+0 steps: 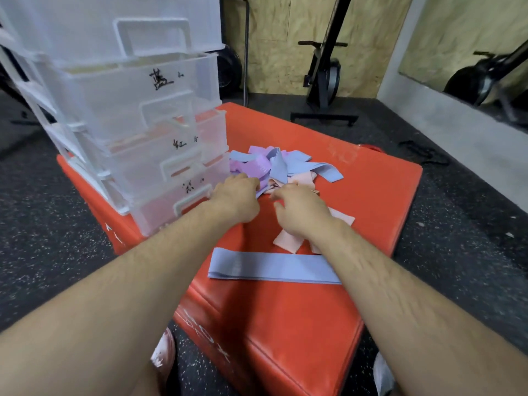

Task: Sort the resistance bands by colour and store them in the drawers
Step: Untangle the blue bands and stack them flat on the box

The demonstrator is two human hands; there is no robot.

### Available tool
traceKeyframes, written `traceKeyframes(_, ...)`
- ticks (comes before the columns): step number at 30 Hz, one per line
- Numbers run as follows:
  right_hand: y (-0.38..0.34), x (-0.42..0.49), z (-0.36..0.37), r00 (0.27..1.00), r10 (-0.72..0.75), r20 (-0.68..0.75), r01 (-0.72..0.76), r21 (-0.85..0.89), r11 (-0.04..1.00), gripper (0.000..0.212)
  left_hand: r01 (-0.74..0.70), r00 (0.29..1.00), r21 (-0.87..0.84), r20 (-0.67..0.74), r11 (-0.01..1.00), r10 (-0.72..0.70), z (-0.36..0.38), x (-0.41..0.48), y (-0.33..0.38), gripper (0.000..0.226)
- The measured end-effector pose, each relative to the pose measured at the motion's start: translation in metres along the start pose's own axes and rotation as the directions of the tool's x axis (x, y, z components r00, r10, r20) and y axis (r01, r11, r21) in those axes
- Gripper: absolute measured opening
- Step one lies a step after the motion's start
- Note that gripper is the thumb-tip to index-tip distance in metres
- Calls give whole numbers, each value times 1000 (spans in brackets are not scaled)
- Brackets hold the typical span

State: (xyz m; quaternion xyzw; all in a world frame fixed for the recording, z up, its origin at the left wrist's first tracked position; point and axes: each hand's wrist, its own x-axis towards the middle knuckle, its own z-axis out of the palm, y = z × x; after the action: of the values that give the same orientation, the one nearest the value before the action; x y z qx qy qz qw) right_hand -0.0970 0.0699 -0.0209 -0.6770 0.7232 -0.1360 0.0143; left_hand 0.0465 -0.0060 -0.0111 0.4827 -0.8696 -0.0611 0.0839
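A tangled pile of resistance bands [281, 167] in purple, blue and pink lies on the red padded box [371, 195]. My left hand [237, 195] reaches into the pile's near edge, fingers curled at a purple band; the grip itself is hidden. My right hand [300, 212] hovers just right of it with fingers loosely curled, above a few pink bands [288, 238]. A flat blue band [271, 267] lies alone nearer to me. The clear plastic drawer unit [137, 110] stands at the left, its labelled drawers pulled out; pink and purple bands show inside the lower ones.
The red box sits on black speckled rubber flooring [457, 267]. An exercise machine [325, 78] stands by the plywood wall behind. A black strap [423, 152] lies on the floor at the right. My shoes [164, 352] show at the bottom.
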Motion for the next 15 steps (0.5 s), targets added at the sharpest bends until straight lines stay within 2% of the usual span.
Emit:
traceKeyframes(5, -1, 26, 24, 990, 65, 125, -66, 7, 998, 36, 37, 988, 120, 142, 992, -54, 15, 23, 1, 27)
traceKeyframes(9, -7, 34, 24, 974, 121, 194, -112, -59, 992, 48, 45, 983, 200, 167, 979, -79, 24, 31, 12, 26)
traceKeyframes(13, -8, 35, 24, 983, 119, 137, -102, -128, 987, 57, 27, 983, 207, 173, 978, -63, 23, 31, 17, 28)
traceKeyframes(15, -5, 37, 27, 991, 120, 54, -111, -146, 983, 58, 22, 996, 102, 82, 995, -30, 22, 29, 15, 26)
